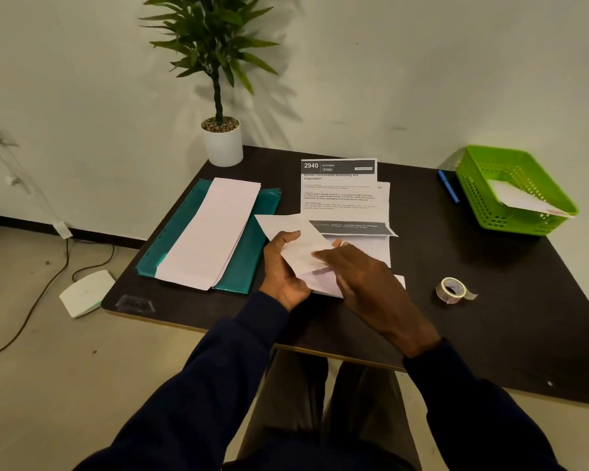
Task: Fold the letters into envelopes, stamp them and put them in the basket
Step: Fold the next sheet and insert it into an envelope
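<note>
My left hand [283, 266] grips a white envelope [296, 239] from below, its flap end raised toward the far left. My right hand [364, 277] lies over the envelope's near end, fingers flat on the paper and partly inside its opening. Under and beyond the hands lie printed letters [340, 195] with a dark header. A stack of blank envelopes [208, 232] rests on a teal folder [249, 263] to the left. The green basket [521, 164] stands at the far right with one envelope [524, 198] inside.
A roll of clear tape [451, 289] sits right of my hands. A blue pen [449, 186] lies beside the basket. A potted plant [221, 141] stands at the table's back left corner. A white device [85, 292] and cables lie on the floor at left.
</note>
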